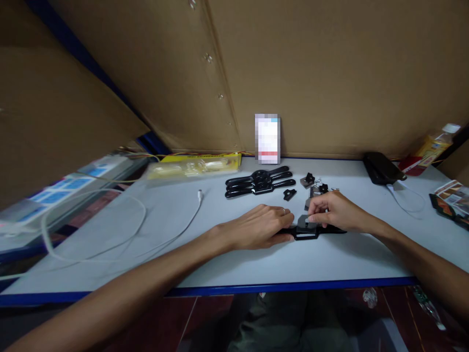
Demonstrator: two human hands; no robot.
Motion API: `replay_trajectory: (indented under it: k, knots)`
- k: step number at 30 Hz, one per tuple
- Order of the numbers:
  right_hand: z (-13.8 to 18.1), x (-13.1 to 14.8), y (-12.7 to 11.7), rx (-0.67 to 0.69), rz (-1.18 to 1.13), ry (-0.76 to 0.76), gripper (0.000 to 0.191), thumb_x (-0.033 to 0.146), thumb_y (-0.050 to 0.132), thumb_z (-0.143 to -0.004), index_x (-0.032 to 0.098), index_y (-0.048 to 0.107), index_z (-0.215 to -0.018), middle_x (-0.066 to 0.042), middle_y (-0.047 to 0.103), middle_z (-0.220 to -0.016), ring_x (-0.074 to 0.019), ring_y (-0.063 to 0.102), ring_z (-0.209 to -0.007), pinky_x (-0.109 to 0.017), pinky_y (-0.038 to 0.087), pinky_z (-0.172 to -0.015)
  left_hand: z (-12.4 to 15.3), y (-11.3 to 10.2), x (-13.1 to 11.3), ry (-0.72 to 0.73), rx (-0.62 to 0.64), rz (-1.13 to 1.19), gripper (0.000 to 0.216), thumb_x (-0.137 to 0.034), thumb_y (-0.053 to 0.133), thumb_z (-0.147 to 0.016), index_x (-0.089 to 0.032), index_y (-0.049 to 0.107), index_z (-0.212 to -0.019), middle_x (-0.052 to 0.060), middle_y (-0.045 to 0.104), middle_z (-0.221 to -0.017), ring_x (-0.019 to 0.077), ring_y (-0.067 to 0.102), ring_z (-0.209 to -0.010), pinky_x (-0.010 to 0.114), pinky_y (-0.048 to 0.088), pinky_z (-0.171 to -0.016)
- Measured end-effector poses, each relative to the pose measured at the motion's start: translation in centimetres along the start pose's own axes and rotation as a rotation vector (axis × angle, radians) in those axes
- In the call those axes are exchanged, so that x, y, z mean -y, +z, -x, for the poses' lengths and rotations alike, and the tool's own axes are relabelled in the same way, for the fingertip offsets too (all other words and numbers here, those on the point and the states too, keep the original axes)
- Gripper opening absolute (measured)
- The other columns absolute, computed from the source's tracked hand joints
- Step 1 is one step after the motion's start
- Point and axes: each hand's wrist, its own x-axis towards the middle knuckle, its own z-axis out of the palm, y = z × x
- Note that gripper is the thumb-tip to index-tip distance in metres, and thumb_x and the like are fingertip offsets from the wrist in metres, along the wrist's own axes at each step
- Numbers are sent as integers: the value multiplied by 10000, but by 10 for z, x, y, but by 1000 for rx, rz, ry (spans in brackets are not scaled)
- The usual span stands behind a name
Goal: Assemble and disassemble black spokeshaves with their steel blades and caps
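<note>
A black spokeshave body lies on the table in front of me, its two handles pointing left and right. My left hand is closed around its left handle, with a ring on one finger. Over the middle of the body sits a flat grey blade. Pinched fingers of my right hand are at the blade's right edge, above the right handle. Behind my hands, several more spokeshave bodies lie stacked side by side. A small black cap piece rests alone near them.
Loose blades and small hardware lie just behind my right hand. A phone leans on the cardboard wall. A white cable crosses the left side. Plastic-wrapped packages, a black case and a bottle stand farther back.
</note>
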Motion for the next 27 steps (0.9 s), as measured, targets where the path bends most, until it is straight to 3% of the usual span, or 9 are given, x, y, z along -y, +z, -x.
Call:
replay_trajectory:
  k: [8, 12, 27]
  knots:
    - [-7, -13, 4, -19, 141, -48, 102, 210, 642, -817, 186, 645, -719, 39, 583, -570, -107, 514, -546, -254, 376, -568, 0, 4, -9, 87, -85, -261, 308, -287, 313, -1073, -147, 536, -914, 62, 606, -821, 168, 540, -666, 331, 362, -574]
    - [-8, -19, 4, 5, 172, -52, 111, 229, 618, -846, 189, 655, -749, 37, 590, -590, -108, 501, -560, -260, 355, -579, 0, 5, -12, 94, -64, -344, 259, -260, 342, -1067, -141, 531, -937, 69, 610, -837, 178, 559, -702, 331, 374, -580]
    - [-9, -19, 9, 2, 213, -58, 123, 196, 610, -836, 198, 600, -714, 35, 565, -614, -107, 461, -573, -262, 337, -577, 0, 7, -8, 86, -99, -262, 269, -274, 349, -1056, -154, 561, -944, 70, 609, -848, 190, 566, -717, 335, 404, -583]
